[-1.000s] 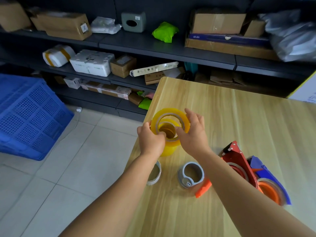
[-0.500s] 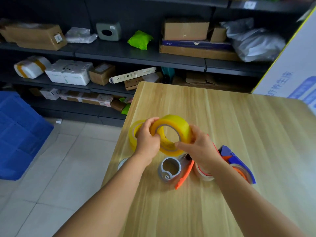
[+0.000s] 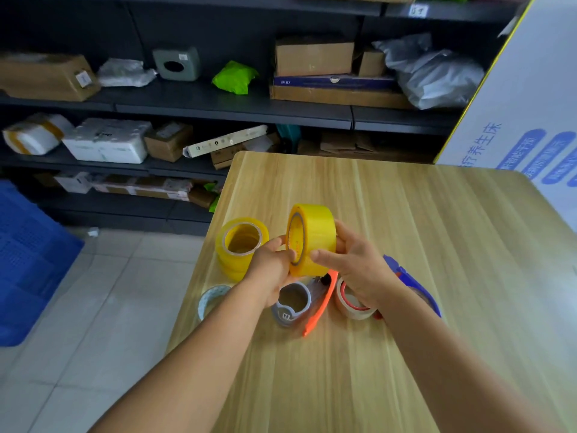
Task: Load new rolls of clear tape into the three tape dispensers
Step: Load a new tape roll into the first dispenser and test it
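near the table's left edge (image 3: 199, 285), both hands (image 3: 271, 270) (image 3: 359, 270) hold a tape roll (image 3: 315, 235) upright.

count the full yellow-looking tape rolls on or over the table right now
3, possibly: one roll is held on edge above the table by the left hand and right hand; the stack at the table's left edge looks like two rolls.

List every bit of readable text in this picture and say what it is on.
"KB101", seemingly mirrored: blue flat box on the upper shelf.
"养生床", large blue characters: white board at right; its other print is blurred.
Labels on the cardboard boxes and the shelf tag: too small to read.
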Demonstrator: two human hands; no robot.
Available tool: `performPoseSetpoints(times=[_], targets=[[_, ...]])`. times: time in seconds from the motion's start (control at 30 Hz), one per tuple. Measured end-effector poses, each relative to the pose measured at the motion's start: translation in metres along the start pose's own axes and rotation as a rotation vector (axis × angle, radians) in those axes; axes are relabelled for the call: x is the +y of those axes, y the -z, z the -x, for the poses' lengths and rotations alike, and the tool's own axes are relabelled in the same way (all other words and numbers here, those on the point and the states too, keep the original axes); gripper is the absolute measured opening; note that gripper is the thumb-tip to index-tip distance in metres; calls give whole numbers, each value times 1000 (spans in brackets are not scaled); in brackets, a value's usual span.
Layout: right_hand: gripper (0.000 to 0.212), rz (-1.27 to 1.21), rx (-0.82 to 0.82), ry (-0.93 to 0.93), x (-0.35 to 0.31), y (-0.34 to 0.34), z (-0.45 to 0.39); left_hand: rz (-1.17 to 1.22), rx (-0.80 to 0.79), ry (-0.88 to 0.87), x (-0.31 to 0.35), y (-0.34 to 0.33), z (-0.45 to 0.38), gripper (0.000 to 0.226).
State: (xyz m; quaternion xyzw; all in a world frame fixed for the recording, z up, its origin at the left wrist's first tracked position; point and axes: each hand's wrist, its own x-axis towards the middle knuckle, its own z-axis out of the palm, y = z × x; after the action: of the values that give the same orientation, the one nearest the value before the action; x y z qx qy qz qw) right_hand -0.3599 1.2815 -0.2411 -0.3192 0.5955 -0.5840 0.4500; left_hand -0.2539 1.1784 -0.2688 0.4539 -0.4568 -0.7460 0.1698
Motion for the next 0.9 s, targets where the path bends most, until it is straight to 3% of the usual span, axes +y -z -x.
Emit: performPoseSetpoints(times=[0.23,0.43,0.5,0.6,0.67,0.9], targets=[[27,-133,190,-81,-1,3,-4,-126,-63,-82,0,-2,15,26],[32,-279,320,-202,-2,12,-9,-264,-192,-263,-11,-2,26,18],[31,-309,316,-210,-4,13,-11,-331,-216,-340,-16,0,26,21],[30,-352,312,-212,-5,13,-13,-455,-119,-472,-18,3,22,15],[26,-405,301,-210,-6,13,-14,-379,-133,-452,-14,2,23,9],[38,-411,147,-179,-5,4,-10,-179,-159,-333,-4,1,22,21]])
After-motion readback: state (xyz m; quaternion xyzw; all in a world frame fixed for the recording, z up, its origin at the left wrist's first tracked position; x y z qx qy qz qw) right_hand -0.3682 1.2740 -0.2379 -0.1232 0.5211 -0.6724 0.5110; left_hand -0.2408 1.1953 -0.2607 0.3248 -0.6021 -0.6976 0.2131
